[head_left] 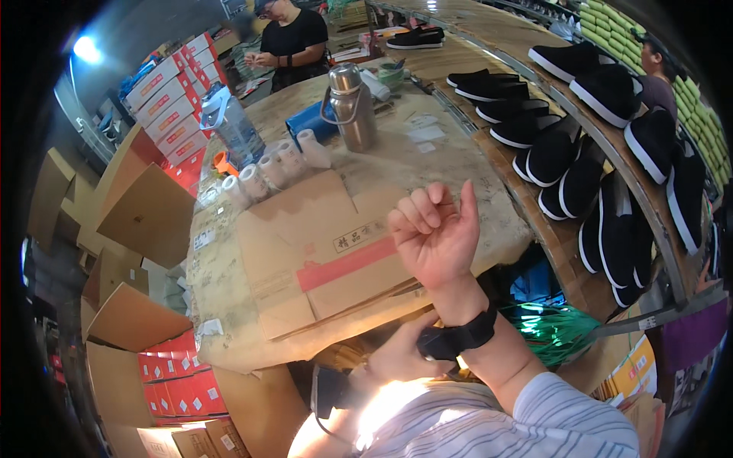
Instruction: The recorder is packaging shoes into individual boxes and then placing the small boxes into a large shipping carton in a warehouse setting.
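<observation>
My right hand (434,240) is raised over the near right of the table, palm turned up and thumb out. Its fingers curl loosely, with nothing in them. A black wrist device (475,330) is strapped around my right wrist. Against that device lies my left hand (398,353), its thumb and fingers closed about the strap; part of its fingers is hidden behind the device. Another dark device (330,388) sits on my left wrist. Beyond my hands, a flattened brown cardboard box (286,233) with a red stripe lies on the table.
Several white rolls (281,164), a steel flask (351,111) and a big clear jug (233,126) stand on the table (458,160). Black shoes (546,153) fill racks on the right. Open cartons (149,214) crowd the left. A co-worker (294,38) stands at the far end.
</observation>
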`<state>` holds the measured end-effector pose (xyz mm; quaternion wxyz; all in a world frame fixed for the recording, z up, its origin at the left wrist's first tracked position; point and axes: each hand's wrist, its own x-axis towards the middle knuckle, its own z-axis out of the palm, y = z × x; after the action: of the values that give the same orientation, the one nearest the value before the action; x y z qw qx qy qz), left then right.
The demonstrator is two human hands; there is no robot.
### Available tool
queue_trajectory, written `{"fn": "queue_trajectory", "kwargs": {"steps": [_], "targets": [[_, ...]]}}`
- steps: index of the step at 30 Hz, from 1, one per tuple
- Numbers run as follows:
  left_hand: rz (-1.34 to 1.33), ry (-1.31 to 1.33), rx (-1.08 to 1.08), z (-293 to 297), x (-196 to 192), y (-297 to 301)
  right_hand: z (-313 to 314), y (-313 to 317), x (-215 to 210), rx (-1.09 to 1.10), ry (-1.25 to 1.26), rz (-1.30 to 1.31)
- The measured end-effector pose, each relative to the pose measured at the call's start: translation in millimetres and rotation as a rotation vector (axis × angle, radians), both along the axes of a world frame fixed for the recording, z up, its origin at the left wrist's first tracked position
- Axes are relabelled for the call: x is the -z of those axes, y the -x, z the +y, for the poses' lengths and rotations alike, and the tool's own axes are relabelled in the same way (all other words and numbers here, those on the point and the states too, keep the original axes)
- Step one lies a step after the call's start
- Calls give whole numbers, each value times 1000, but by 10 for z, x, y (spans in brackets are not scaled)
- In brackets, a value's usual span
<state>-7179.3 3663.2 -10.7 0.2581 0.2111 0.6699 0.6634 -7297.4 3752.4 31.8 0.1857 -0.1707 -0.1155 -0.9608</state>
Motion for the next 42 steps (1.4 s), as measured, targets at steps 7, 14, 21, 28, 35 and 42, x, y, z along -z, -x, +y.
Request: {"fn": "queue_trajectory", "kwargs": {"steps": [7,14,21,28,35,42], "targets": [[-358,-302,-106,154,112,-141,-40,10,124,1554,-1198,786],[-275,-448,-156,158,432,-213,-89,-78,3,1408,-1246,951],[-96,-79,-860,-774,573,351,-32,-826,401,644,-1531,862],[777,1522,-690,-846,763,503,-575,-1057,200,802,-1659,1196],[546,1417,-875,-1051,559,654,-569,-1145,483,399,-1583,972],[319,283,-1144,-1233,776,881,-658,-1204,545,169,-1514,643]]}}
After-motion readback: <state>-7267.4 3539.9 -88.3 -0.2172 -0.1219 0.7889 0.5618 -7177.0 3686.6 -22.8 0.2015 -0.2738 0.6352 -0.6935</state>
